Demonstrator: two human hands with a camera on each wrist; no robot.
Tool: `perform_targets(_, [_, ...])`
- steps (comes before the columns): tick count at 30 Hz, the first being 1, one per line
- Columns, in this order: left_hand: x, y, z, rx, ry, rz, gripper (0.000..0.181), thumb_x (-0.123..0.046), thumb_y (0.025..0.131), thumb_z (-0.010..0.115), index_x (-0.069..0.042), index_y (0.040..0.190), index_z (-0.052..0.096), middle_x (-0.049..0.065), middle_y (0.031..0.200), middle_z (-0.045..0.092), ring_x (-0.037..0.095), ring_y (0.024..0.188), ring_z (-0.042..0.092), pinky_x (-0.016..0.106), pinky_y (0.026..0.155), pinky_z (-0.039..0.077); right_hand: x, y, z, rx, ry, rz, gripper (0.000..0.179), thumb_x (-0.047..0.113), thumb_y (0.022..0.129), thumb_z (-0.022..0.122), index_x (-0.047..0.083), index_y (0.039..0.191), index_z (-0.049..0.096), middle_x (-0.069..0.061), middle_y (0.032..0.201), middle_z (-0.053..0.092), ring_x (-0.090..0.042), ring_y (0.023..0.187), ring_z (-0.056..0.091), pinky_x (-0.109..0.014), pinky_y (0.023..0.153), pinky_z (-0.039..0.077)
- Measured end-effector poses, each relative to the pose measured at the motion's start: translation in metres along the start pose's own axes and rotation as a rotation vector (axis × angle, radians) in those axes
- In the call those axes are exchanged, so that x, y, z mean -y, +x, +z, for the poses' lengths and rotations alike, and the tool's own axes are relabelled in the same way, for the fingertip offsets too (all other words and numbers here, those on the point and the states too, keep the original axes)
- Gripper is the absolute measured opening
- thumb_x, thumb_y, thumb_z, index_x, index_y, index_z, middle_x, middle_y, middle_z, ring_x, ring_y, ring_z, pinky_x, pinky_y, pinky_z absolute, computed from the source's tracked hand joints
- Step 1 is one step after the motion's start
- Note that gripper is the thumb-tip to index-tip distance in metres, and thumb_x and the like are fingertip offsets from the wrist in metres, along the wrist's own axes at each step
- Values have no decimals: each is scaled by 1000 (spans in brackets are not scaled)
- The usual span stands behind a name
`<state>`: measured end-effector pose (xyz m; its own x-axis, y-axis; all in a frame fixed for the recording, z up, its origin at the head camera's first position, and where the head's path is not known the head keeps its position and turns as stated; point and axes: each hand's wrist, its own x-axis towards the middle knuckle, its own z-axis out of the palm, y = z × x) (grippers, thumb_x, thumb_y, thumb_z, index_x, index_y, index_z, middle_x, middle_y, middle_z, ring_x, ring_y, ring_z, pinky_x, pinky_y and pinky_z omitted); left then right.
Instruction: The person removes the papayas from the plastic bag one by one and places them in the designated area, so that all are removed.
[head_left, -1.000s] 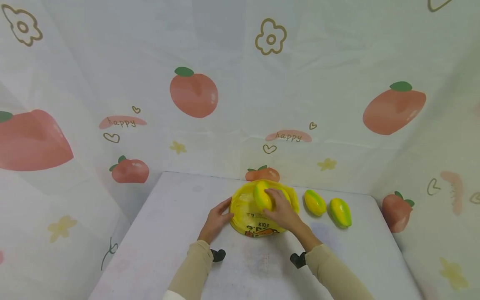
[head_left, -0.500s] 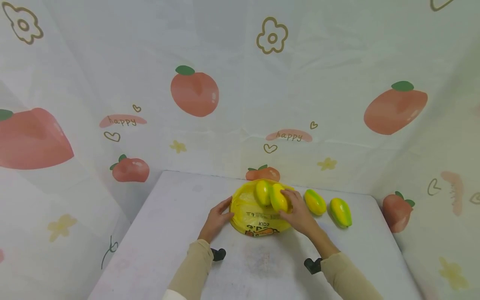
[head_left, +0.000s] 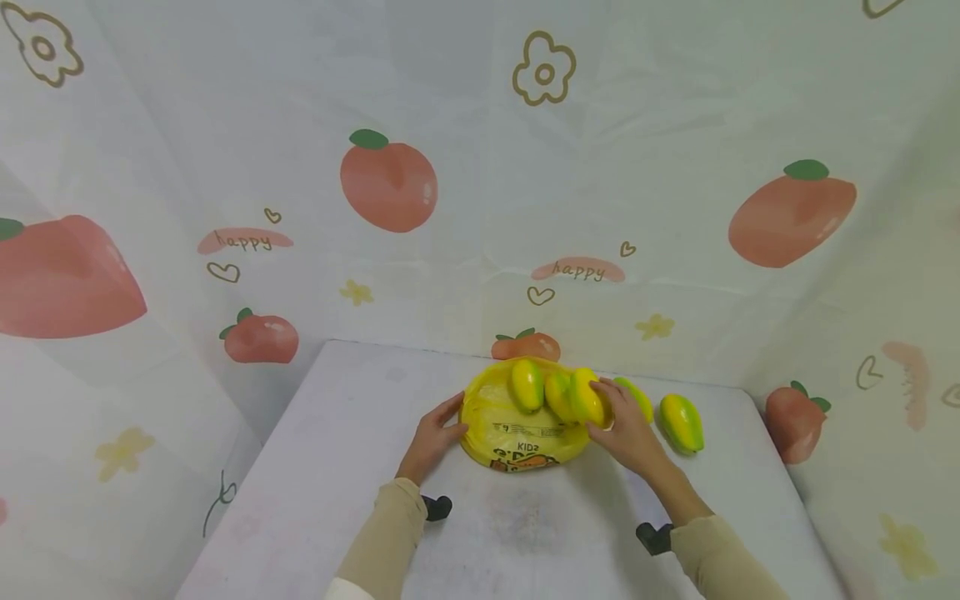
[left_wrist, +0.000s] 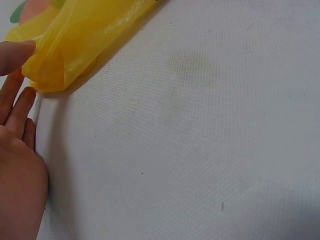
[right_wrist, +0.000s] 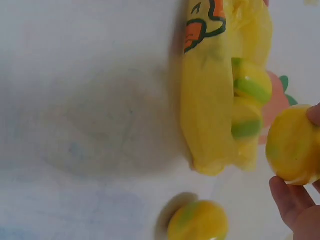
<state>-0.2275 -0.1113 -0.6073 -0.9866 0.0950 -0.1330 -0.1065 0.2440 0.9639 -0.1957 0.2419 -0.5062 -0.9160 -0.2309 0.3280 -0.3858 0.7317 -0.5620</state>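
Note:
A yellow plastic bag [head_left: 517, 442] with printed lettering and a cartoon lies spread in a rounded shape near the table's back edge. My left hand [head_left: 433, 436] holds its left edge, thumb [left_wrist: 17, 56] on one side and fingers on the other. My right hand [head_left: 624, 425] grips a yellow-green mango [head_left: 587, 397], raised over the bag's right side. Within the bag's opening sit a mango [head_left: 527, 386] and a second mango [head_left: 558, 395], the latter partly covered by the held one. The right wrist view shows the held mango [right_wrist: 294, 145] between thumb and fingers, apart from the bag.
To the right of the bag, a mango [head_left: 637, 398] lies partly hidden behind my right hand. Another mango [head_left: 682, 423] rests farther right on the white table [head_left: 360, 392]. A fruit-printed white curtain [head_left: 480, 167] rises behind and at both sides.
My right hand has moved rightward across the bag, carrying its mango past the other two and partly covering one on the table. My left hand stays at the bag's left edge.

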Motion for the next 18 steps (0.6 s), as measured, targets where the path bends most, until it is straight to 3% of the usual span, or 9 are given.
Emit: perform_targets(18, [-2, 0, 0, -5, 7, -4, 60, -15, 94, 68, -25, 151, 51, 0, 160, 48, 27, 154, 36, 53, 128, 26, -30, -23, -20, -45, -9, 84, 67, 2, 78, 77, -7, 139, 51, -32, 142, 47, -48, 129, 49, -68, 106, 44])
